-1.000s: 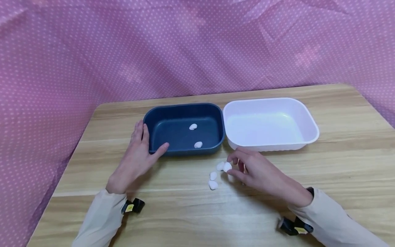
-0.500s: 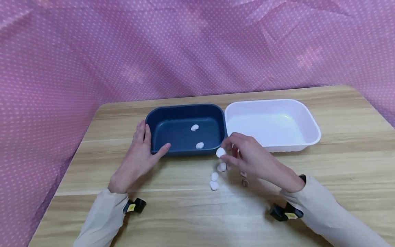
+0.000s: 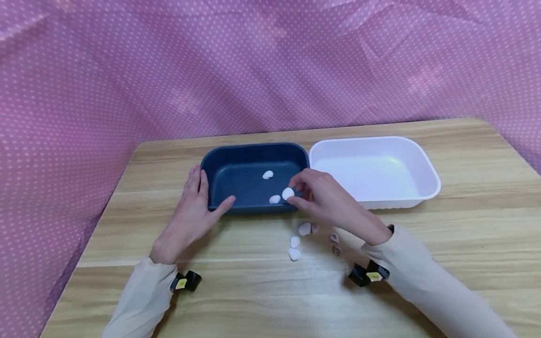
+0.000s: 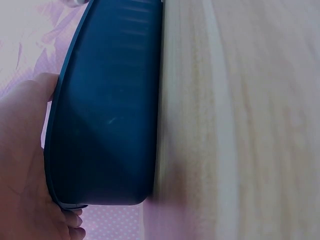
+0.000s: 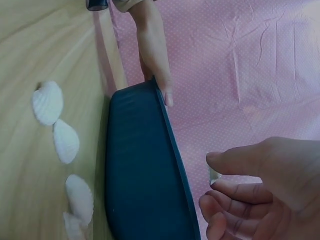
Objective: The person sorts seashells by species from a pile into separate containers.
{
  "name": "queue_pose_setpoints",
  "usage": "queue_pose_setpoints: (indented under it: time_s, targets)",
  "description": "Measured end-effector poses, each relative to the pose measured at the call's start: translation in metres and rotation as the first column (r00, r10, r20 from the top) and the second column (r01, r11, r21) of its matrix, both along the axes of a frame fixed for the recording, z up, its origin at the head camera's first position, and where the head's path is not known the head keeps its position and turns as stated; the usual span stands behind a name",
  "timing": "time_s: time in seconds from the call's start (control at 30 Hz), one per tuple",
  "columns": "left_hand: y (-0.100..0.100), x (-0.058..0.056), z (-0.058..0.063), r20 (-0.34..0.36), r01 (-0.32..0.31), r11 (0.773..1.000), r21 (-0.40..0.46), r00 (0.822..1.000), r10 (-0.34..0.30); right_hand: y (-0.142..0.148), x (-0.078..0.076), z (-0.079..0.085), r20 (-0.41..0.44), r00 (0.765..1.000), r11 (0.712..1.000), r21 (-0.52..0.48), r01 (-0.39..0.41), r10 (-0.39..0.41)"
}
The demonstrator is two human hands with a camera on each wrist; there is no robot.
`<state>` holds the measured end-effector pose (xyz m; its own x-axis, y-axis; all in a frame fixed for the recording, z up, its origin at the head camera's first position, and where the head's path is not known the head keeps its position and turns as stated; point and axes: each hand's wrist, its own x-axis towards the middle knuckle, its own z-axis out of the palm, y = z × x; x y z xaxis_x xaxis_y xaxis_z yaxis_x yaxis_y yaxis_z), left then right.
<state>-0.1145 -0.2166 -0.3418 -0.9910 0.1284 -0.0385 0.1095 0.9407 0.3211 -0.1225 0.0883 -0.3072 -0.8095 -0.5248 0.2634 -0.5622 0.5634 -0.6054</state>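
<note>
Between thumb and fingertips my right hand (image 3: 327,195) pinches a white ribbed seashell (image 3: 288,193), above the right front part of the dark blue basin (image 3: 236,183). The right wrist view shows that shell (image 5: 214,176) thin and edge-on at the thumb tip, higher than the basin rim. My left hand (image 3: 186,218) rests on the basin's left front corner, fingers straight along the outer side and thumb over the front rim. Inside the basin lie two white shells, one farther back (image 3: 268,174) and a nearer shell (image 3: 274,199) by the front wall.
In front of the basins lie several white shells (image 3: 294,254) in a loose line, with two smaller brownish shells (image 3: 334,238) to their right. A white basin (image 3: 372,178) stands right beside the blue one on the wooden table (image 3: 236,300). Pink dotted cloth (image 3: 270,70) hangs behind.
My right hand has lifted the shell from the tabletop group and carried it left and away from me, over the blue basin. The brownish shells have come into view. My left hand stays put.
</note>
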Motion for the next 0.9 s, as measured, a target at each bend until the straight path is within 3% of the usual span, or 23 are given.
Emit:
queue_pose_setpoints:
  time_s: [0.57, 0.9]
  targets:
    - [0.000, 0.002, -0.001, 0.002, -0.007, 1.000, -0.003, 1.000, 0.007, -0.045, -0.019, -0.004, 0.119, 0.991, 0.998, 0.008, 0.065, -0.066]
    - [0.000, 0.000, 0.000, -0.010, 0.005, 1.000, 0.011, 1.000, -0.005, -0.059, -0.033, -0.015, 0.162, 0.977, 0.985, 0.124, 0.122, -0.141]
